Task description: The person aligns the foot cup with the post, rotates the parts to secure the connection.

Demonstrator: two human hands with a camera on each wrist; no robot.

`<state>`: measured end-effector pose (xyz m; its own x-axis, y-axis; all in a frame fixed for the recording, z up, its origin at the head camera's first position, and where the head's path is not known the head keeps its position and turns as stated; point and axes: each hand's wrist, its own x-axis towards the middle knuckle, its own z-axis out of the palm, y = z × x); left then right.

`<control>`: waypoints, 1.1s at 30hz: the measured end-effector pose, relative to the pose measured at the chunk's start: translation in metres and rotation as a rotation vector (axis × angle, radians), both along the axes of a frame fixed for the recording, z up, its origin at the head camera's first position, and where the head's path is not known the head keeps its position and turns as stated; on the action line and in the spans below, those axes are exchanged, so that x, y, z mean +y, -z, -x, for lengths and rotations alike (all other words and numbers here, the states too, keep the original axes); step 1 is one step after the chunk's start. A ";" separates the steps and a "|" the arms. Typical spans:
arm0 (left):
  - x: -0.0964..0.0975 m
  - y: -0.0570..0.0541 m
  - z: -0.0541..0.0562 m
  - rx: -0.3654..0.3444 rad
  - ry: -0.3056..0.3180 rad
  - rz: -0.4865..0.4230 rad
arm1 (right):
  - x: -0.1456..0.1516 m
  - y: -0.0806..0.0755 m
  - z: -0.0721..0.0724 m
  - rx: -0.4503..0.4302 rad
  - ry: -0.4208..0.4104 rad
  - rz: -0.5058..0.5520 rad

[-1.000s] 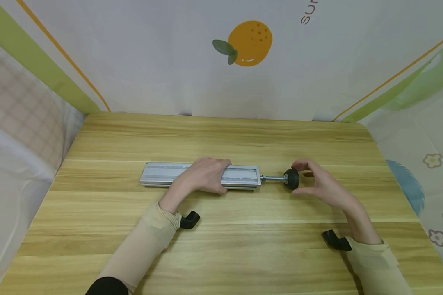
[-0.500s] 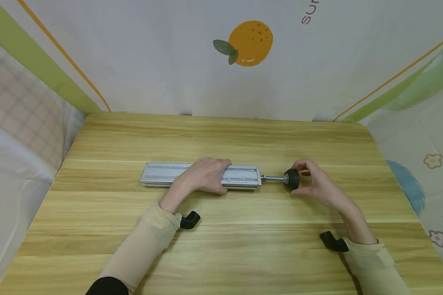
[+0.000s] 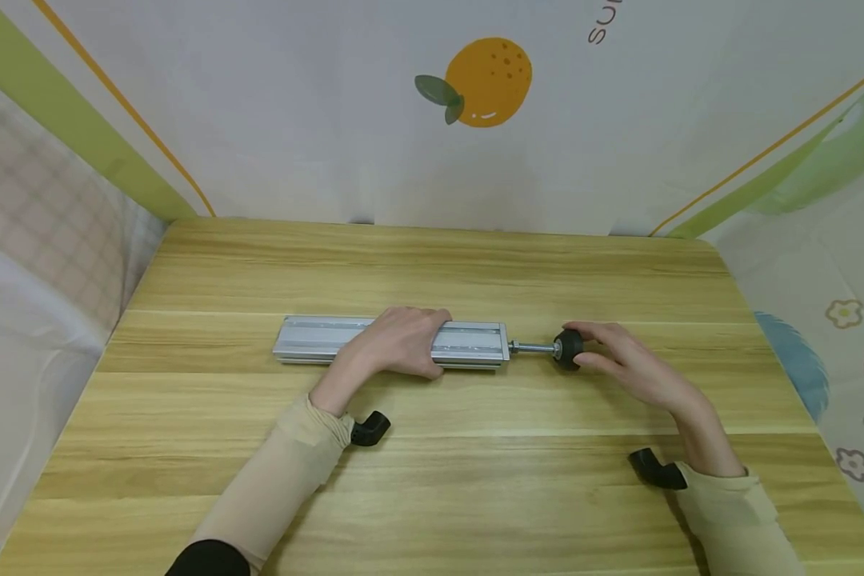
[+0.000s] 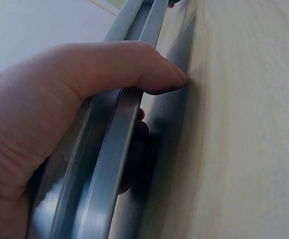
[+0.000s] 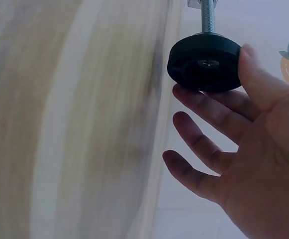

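A silver aluminium profile lies lengthwise across the middle of the table in the head view. My left hand grips it from above, thumb over the near side; in the left wrist view, fingertips show past the profile's lower edge. From its right end sticks the threaded rod of a levelling foot, which ends in a round black base. My right hand pinches that base between thumb and fingers at its rim. In the right wrist view, the other fingers stay loosely spread below it.
The wood-grain table carries the work. Behind it hangs a white cloth with an orange printed on it. Black curved pieces stick out at the left cuff and right cuff.
My right thumb and fingers have drawn closer together on the black base, the thumb moving up from below it. The left hand and the profile have stayed put.
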<state>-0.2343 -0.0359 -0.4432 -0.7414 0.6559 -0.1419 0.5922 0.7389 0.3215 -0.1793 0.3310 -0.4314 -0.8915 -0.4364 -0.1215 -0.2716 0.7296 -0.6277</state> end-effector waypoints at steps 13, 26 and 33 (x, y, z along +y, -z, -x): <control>0.000 0.000 0.000 0.003 0.006 0.004 | 0.001 0.000 0.002 -0.025 0.005 -0.015; 0.000 0.000 0.000 0.004 0.002 0.007 | -0.012 0.005 0.003 0.107 0.028 0.069; 0.000 0.000 0.000 -0.001 0.001 0.009 | -0.012 0.008 0.004 0.168 0.026 0.050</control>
<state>-0.2342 -0.0360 -0.4431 -0.7408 0.6551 -0.1484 0.5924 0.7413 0.3156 -0.1828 0.3186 -0.4389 -0.9085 -0.4146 0.0514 -0.3571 0.7068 -0.6107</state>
